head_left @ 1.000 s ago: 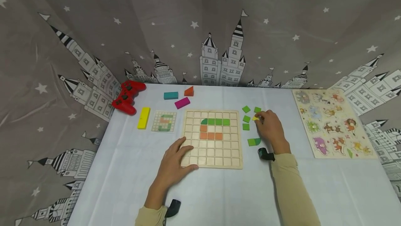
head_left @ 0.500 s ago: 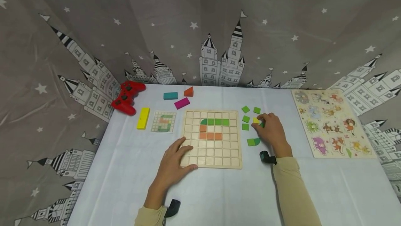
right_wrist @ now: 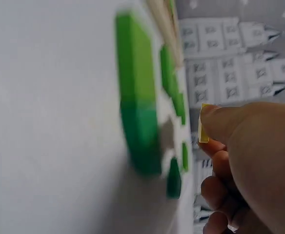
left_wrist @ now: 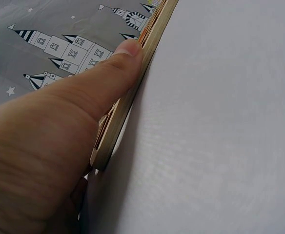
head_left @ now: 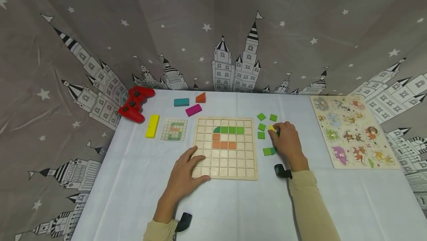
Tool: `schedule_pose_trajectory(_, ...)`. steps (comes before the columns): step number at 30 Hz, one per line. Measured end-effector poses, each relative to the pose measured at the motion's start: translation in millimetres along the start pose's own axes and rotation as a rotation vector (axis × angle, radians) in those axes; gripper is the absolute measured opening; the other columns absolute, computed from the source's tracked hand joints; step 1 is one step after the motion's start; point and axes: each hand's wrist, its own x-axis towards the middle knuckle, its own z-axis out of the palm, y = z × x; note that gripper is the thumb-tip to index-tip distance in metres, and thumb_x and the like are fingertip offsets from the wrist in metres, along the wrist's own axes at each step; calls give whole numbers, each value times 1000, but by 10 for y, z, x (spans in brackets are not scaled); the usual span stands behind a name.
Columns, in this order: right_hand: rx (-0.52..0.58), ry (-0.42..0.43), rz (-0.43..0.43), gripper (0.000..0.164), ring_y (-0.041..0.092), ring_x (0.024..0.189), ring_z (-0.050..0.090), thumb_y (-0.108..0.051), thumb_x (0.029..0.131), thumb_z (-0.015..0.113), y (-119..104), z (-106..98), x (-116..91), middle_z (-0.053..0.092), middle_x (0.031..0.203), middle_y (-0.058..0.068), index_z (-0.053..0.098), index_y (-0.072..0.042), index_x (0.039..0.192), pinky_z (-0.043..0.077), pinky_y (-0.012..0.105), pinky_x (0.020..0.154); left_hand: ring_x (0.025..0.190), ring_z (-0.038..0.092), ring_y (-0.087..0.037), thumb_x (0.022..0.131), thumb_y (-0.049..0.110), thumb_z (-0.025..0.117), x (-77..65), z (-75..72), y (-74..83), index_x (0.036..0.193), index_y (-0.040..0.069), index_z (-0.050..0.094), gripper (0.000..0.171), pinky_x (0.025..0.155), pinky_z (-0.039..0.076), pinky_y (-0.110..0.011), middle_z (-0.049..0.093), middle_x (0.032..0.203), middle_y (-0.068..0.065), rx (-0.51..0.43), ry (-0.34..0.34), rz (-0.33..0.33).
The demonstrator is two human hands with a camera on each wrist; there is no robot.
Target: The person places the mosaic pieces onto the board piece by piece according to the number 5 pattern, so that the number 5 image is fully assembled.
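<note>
My right hand is at the right of the wooden grid board. It pinches a small yellow tile between thumb and fingers, held off the table in the right wrist view. Beneath that hand a dark green piece lies partly covered. Near it are several loose green square tiles and a light green tile touching a rounded dark green one. My left hand rests at the board's lower left corner, fingers spread, thumb on the near edge. Green and orange tiles sit in the grid.
Left of the board lie a pattern card, a yellow block and a red game controller. Teal, magenta and orange blocks lie behind. An animal puzzle board lies at the right.
The yellow tile, mostly covered by my right fingers a second ago, shows more now. That hand has shifted slightly nearer, uncovering part of the dark green piece. My left hand stays put.
</note>
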Motion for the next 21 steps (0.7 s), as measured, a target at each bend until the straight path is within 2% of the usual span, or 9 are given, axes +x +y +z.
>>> schedule_pose_trajectory(7,75,0,-166,34,28,92,53,-25,98,69,-291,110,-317,62,100,14,68,1,119,47,41,78,149,37,-34,72,49,89,-9,-25,14,132,24,66,70,117,36,-60,39,163,-6,-2,4,-9)
schedule_pose_trajectory(10,93,-23,-205,34,26,92,54,-27,97,70,-465,200,-430,63,100,12,69,0,118,47,40,78,149,37,-34,72,49,89,-6,-32,22,132,23,66,69,117,36,-60,39,162,-7,-5,10,-2)
schedule_pose_trajectory(14,78,-34,-252,32,21,86,51,-28,96,73,-623,332,-492,60,92,6,71,-3,115,46,37,76,149,37,-34,72,50,89,4,-11,11,132,23,66,69,117,36,-60,39,162,-6,-2,12,3)
schedule_pose_trajectory(21,21,3,-301,24,18,79,47,-24,93,76,-694,418,-526,58,87,3,73,-6,108,42,34,71,149,38,-34,72,50,90,5,-8,21,132,23,66,70,117,36,-60,39,162,-6,-8,-1,-10)
